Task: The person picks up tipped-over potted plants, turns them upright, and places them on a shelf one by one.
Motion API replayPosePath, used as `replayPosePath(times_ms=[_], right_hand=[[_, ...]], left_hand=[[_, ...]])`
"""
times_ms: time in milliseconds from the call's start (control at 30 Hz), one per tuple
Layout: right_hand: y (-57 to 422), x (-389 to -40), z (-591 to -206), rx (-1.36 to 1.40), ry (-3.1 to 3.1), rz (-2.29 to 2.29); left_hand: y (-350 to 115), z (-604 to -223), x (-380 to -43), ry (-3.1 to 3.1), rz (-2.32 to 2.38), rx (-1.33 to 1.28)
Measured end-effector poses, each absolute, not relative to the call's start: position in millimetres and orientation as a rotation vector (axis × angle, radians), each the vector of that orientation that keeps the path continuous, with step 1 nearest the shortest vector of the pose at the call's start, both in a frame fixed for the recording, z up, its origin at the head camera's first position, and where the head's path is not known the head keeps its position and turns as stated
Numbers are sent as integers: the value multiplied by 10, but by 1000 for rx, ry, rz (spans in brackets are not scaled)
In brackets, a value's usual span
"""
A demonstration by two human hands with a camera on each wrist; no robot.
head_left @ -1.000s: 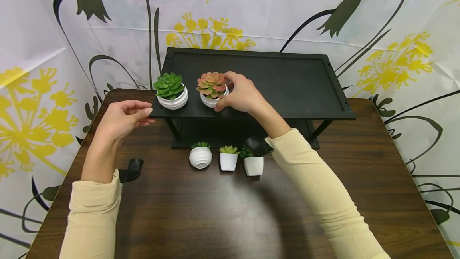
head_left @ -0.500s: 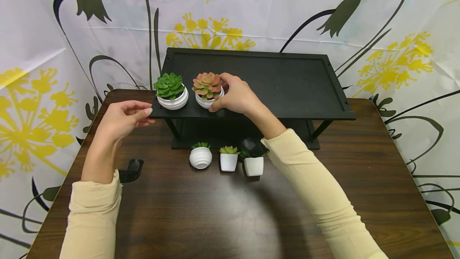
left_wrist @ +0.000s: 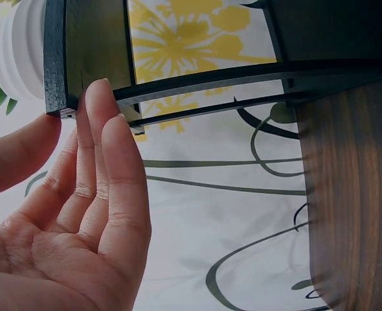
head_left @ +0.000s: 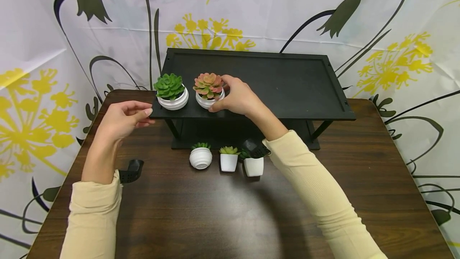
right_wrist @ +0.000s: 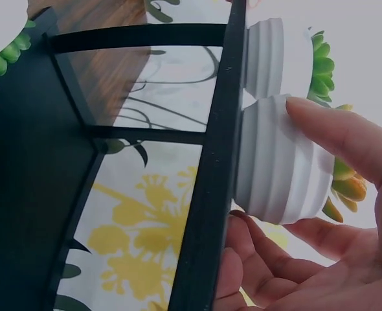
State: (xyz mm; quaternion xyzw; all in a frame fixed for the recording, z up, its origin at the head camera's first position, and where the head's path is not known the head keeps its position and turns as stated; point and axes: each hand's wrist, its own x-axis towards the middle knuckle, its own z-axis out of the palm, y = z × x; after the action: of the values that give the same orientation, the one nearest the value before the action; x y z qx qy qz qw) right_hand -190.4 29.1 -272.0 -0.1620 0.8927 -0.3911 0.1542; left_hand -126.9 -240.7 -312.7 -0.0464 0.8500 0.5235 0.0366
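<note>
A black two-tier shelf (head_left: pixel 251 79) stands at the back of the table. My left hand (head_left: pixel 123 119) pinches the front left corner of its top board, thumb above and fingers beneath, as the left wrist view shows. On that board my right hand (head_left: pixel 238 95) grips the white ribbed pot of a pink-tipped succulent (head_left: pixel 208 86), thumb at the front and fingers behind. The pot sits upright, its base against the board in the right wrist view. Just to its left, a green succulent (head_left: pixel 169 86) in a similar white pot (head_left: pixel 176 102) stands near the corner.
Before the shelf, on the dark wooden table (head_left: pixel 201 215), are a round white pot (head_left: pixel 200 158) and two square white pots, one (head_left: pixel 228 162) in the middle and one (head_left: pixel 253 167) at right, all with small succulents. A flower-print cloth (head_left: pixel 273 11) hangs behind.
The right hand has shifted the pink-tipped succulent slightly left along the board, closer to the green one; it has barely moved over the last half second. The left hand stays at the corner.
</note>
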Motion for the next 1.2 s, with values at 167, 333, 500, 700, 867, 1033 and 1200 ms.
replayPosePath(times_ms=[167, 333, 500, 700, 867, 1033, 1200], right_hand=[[319, -1880, -2706, -462, 2558, -1134], [362, -1852, -2688, -440, 2569, -1093], [445, -1809, -2682, -428, 2559, -1132], [574, -1759, -2700, -428, 2556, -1160], [673, -1696, -2717, -431, 2565, -1150], [751, -1616, -2715, -438, 2581, -1153], [815, -1555, -2732, -445, 2591, -1178]], left_hand=[[-2395, -3119, -1264, 2619, 1604, -147], [-2392, -3121, -1264, 2626, 1589, -153], [-2391, -3127, -1266, 2629, 1586, -153], [-2390, -3129, -1268, 2624, 1614, -140], [-2390, -3127, -1264, 2617, 1626, -143], [-2392, -3126, -1262, 2618, 1625, -150], [-2391, -3130, -1263, 2612, 1631, -143]])
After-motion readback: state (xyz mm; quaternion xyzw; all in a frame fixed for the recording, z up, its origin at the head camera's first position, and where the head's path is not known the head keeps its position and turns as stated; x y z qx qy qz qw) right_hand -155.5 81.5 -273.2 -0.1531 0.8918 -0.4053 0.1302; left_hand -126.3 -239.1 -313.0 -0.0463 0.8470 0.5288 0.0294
